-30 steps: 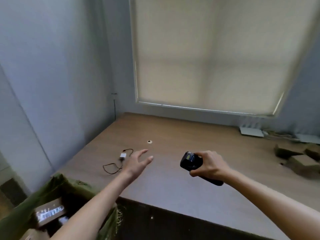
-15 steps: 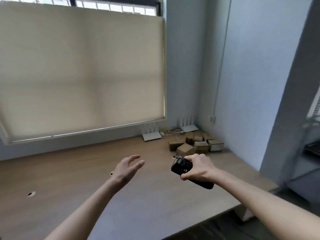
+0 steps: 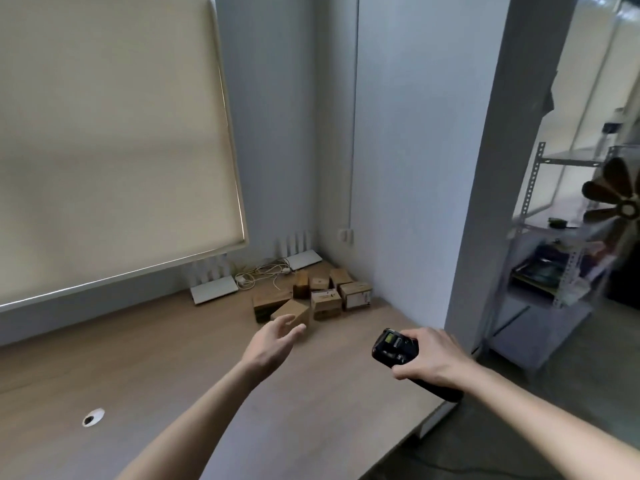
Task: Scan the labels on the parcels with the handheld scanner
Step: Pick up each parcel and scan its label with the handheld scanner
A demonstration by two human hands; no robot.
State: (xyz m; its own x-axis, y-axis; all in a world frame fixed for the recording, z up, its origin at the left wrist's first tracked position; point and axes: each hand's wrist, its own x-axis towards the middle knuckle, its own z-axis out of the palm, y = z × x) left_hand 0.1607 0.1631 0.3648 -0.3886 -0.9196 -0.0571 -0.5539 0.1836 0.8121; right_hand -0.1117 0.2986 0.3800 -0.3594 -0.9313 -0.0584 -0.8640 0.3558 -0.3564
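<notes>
The right hand [image 3: 431, 358] was clenched round a chunky black plastic handheld scanner [image 3: 396, 348], its small lit screen facing up and its handle jutting out below the wrist, over the smooth wood-grain desk [image 3: 145, 368]. The left hand [image 3: 272, 342] hovered empty, fingers loose and spread, toward the parcels. Those small brown cardboard parcels [image 3: 323, 299] sat clustered in the far corner, well beyond both hands, beside what looked like two flat white routers [image 3: 214, 289].

Your parcels [image 3: 317, 299] sit in the desk's [image 3: 166, 368] far-right corner (routers [image 3: 214, 289] behind-left), shelf rack [image 3: 540, 271] right of desk.
</notes>
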